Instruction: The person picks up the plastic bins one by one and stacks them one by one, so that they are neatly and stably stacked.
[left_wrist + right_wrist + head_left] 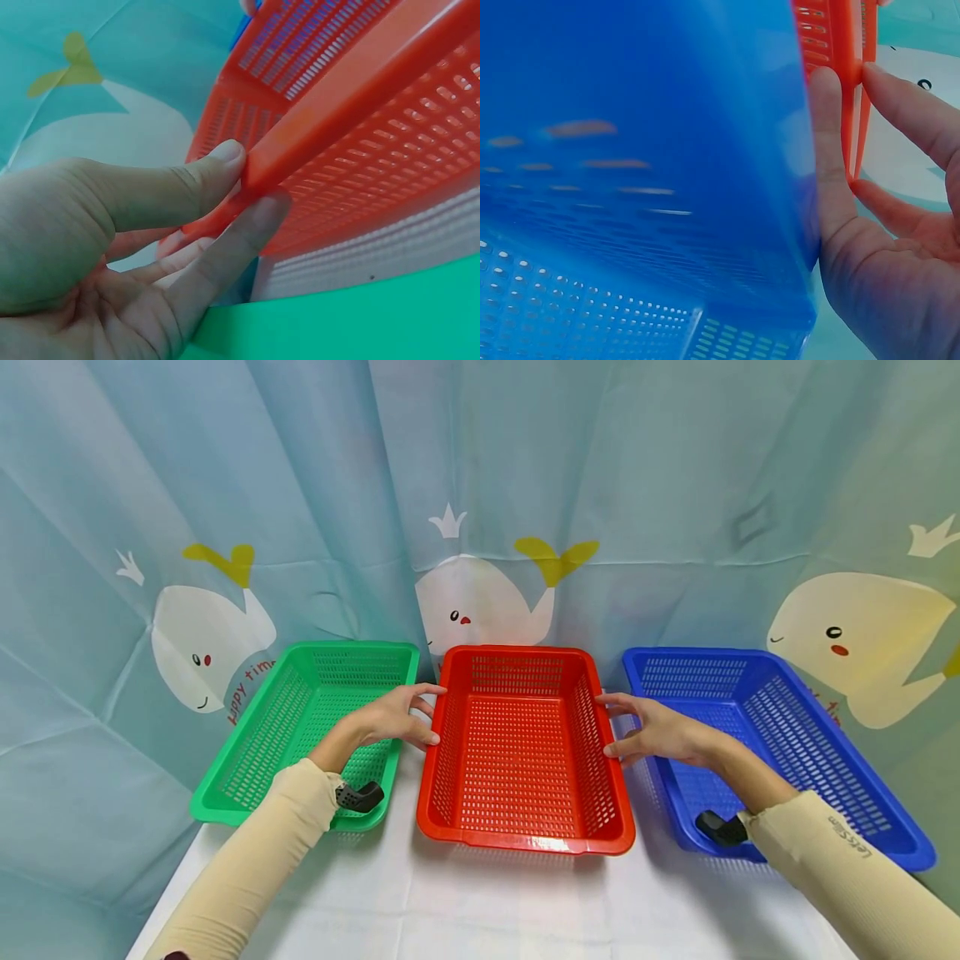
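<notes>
While the red perforated basket lies between the left hand and the right hand, each is clamped on the side rim nearest it, thumb and fingers pinching the edge. A green perforated basket sits below and outward of the left hand; a blue perforated basket sits likewise by the right.
</notes>
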A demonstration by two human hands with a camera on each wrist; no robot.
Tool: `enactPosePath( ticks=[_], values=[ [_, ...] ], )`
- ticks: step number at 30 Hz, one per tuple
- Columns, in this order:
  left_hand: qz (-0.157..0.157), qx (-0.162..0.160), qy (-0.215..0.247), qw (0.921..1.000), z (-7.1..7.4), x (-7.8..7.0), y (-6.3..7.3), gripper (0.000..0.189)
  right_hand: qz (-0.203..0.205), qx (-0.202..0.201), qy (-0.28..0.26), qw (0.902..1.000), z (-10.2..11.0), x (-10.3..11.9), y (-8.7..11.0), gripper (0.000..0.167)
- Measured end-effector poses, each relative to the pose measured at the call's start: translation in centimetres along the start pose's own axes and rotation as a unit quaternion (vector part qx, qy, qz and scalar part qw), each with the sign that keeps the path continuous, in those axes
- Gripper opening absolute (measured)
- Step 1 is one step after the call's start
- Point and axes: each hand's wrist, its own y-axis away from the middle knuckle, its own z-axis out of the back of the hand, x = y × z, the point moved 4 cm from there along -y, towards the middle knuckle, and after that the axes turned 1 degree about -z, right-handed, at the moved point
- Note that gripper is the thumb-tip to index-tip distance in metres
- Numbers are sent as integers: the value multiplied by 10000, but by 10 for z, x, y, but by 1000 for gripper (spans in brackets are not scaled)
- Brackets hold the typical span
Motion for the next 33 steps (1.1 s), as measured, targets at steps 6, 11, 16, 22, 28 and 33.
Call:
enactPosePath(
  ticks=[6, 11, 16, 22, 28, 33],
  values=[
    [-14, -59, -38, 10000, 0, 0, 1, 86, 39, -12, 1, 10000, 0, 2, 1, 92],
    [-17, -119, -98, 9999, -2, -2, 2, 84, 129, 39, -54, 9999, -1, 2, 3, 92],
    [11, -209, -110, 9997, -3, -4, 3, 85, 186, 70, -134, 9997, -3, 4, 3, 92],
    [35, -265, -169, 9995, -3, -8, 5, 88, 205, -11, -95, 9997, -4, 6, 3, 91],
    [-90, -277, -120, 9995, 0, -9, 9, 88, 288, -81, -52, 9995, -4, 11, 6, 91],
    [-254, -281, -75, 9993, 4, -16, 16, 87, 335, -253, 152, 9990, -1, 20, 14, 90]
  ],
)
